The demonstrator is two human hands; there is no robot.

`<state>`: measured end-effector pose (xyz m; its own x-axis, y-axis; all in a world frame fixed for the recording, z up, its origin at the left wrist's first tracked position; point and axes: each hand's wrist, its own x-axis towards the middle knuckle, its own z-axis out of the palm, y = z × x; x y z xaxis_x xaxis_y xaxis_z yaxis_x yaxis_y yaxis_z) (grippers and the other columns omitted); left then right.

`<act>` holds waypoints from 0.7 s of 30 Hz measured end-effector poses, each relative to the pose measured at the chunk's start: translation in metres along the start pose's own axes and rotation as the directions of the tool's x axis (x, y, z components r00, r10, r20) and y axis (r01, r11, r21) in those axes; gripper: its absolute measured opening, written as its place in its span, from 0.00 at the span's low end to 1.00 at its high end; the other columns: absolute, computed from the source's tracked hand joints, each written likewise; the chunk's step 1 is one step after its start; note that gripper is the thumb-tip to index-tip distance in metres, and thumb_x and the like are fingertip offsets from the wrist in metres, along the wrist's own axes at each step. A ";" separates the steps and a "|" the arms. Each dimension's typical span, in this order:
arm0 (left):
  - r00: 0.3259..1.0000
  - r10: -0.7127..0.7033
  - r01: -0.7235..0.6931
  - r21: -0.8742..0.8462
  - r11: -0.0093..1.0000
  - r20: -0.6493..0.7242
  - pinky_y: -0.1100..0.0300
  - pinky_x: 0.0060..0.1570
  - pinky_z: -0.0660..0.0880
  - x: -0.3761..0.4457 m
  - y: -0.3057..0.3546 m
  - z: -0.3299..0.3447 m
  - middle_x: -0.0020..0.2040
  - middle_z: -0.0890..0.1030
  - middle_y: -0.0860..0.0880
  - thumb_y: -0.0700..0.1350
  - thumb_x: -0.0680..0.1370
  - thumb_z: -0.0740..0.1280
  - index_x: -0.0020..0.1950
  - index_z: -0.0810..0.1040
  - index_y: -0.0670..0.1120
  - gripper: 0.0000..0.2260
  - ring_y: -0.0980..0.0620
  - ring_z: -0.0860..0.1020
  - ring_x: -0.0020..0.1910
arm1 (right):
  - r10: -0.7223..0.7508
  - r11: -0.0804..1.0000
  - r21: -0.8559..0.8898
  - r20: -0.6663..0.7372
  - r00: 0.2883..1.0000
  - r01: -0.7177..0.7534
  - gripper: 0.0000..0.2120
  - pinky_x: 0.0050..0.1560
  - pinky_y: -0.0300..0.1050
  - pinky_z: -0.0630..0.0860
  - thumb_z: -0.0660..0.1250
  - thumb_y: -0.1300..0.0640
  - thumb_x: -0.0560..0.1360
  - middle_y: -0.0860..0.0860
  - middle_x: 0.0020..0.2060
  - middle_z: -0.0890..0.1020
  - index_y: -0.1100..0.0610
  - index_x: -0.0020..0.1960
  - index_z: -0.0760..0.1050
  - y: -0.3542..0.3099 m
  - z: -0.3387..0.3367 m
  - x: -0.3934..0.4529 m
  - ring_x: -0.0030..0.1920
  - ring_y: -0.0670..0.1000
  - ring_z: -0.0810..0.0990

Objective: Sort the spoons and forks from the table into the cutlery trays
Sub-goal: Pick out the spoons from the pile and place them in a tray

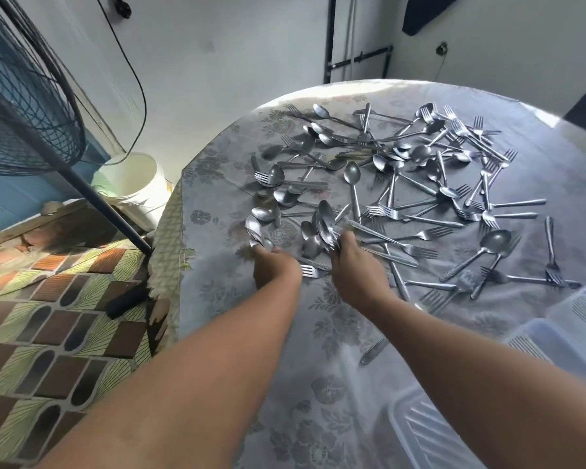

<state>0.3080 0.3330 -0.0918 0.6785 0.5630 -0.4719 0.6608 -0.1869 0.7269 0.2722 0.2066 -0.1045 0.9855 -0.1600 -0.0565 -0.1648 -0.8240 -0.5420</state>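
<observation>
Left hand [275, 265]: gripping a few dull steel spoons [255, 228] — bowls fanning outward.
Right hand [354, 265]: clutching a thicker bundle of steel spoons [323, 226].
Tabletop [318, 333]: lying under scattered forks — floral cloth covering it.

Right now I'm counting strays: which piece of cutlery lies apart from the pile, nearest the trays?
The lone patterned metal handle on the floral tablecloth, beside the clear plastic trays; everything else is clustered farther away.
</observation>
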 end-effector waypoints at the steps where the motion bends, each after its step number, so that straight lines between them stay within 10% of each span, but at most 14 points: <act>1: 0.999 -0.034 0.034 -0.035 0.999 -0.003 0.50 0.61 0.73 -0.002 0.002 0.008 0.64 0.79 0.42 0.47 0.86 0.55 0.71 0.69 0.45 0.15 0.41 0.78 0.61 | 0.027 0.999 0.035 0.002 1.000 -0.027 0.05 0.39 0.57 0.72 0.53 0.56 0.84 0.59 0.37 0.80 0.54 0.50 0.59 0.001 0.002 -0.003 0.37 0.63 0.76; 9: 0.999 -0.033 0.030 0.125 0.992 0.020 0.52 0.53 0.81 0.012 0.002 0.026 0.56 0.85 0.41 0.52 0.74 0.78 0.60 0.81 0.39 0.21 0.41 0.84 0.54 | 0.159 0.946 0.278 0.040 0.986 -0.164 0.04 0.43 0.54 0.69 0.52 0.60 0.83 0.54 0.45 0.76 0.54 0.56 0.62 0.008 0.004 -0.022 0.42 0.60 0.75; 21: 0.999 -0.035 0.037 0.061 0.997 -0.033 0.49 0.63 0.75 0.022 0.001 0.011 0.65 0.79 0.36 0.48 0.84 0.60 0.68 0.72 0.35 0.19 0.37 0.79 0.63 | 0.228 0.939 0.248 0.073 0.971 -0.239 0.11 0.39 0.50 0.67 0.60 0.47 0.84 0.48 0.39 0.76 0.56 0.52 0.70 0.009 -0.006 -0.035 0.37 0.48 0.74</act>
<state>0.3274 0.3360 -0.1071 0.6437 0.5957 -0.4804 0.7040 -0.2147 0.6770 0.2361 0.2017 -0.1027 0.9223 -0.3035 -0.2394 -0.3802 -0.6007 -0.7033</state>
